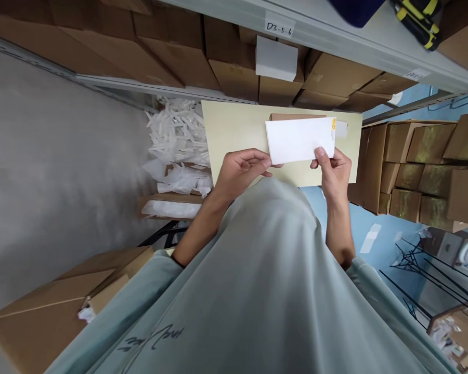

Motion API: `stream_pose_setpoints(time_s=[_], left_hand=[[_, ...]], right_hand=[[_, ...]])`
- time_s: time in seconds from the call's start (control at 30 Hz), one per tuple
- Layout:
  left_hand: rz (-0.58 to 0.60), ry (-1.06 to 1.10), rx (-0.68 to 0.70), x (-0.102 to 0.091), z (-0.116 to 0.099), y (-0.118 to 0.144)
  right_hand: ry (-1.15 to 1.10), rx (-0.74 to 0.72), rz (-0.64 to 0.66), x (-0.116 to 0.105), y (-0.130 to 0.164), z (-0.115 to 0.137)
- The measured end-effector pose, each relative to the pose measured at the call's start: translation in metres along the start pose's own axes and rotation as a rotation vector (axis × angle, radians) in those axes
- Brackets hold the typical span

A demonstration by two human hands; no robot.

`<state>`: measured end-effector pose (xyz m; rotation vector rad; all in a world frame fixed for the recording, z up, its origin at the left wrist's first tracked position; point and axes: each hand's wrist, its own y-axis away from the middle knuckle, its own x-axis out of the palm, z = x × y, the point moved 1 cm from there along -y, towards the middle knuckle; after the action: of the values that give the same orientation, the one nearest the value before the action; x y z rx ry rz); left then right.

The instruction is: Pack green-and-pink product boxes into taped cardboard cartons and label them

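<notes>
A flat white paper piece (300, 140) with a yellow mark at its upper right corner is held up over a pale yellow tabletop (234, 124). My right hand (333, 169) pinches its lower right part, thumb on the front and fingers behind. At the lower left corner, my left hand (245, 169) has its thumb and fingers closed around the edge, some fingertips showing beneath. Just behind the paper lies a brown cardboard piece (296, 117), mostly covered. Another white piece (341, 129) with a small yellow mark shows to its right on the tabletop.
Cardboard boxes (234, 72) fill the shelf behind the table, below a metal beam (242, 21). White plastic scraps (179, 130) are heaped at the left. Stacked boxes (409, 171) stand at the right. An opened carton (50, 306) sits at lower left, beside a grey wall (62, 145).
</notes>
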<state>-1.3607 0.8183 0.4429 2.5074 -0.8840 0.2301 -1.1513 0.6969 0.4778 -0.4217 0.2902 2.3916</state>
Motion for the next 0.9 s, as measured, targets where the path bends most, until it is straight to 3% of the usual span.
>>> stream_pose_setpoints(time_s=[0.17, 0.27, 0.4, 0.6, 0.77, 0.9], left_hand=[[-0.008, 0.095, -0.047, -0.021, 0.002, 0.003], [-0.026, 0.13, -0.05, -0.03, 0.004, 0.003], [-0.021, 0.081, -0.003, -0.039, 0.005, 0.006], [-0.035, -0.045, 0.082, -0.049, 0.007, 0.013], [-0.004, -0.115, 0.143, -0.05, 0.005, 0.015], [-0.029, -0.118, 0.113, -0.051, 0.011, 0.014]], right_hand=[[0.062, 0.055, 0.045, 0.03, -0.001, -0.011], [0.225, 0.055, 0.041, 0.049, 0.0, -0.016], [0.343, -0.082, 0.06, 0.068, 0.021, 0.007], [0.271, -0.164, 0.192, 0.086, 0.048, 0.043], [0.299, -0.176, 0.198, 0.097, 0.048, 0.041], [0.306, -0.155, 0.191, 0.096, 0.047, 0.035]])
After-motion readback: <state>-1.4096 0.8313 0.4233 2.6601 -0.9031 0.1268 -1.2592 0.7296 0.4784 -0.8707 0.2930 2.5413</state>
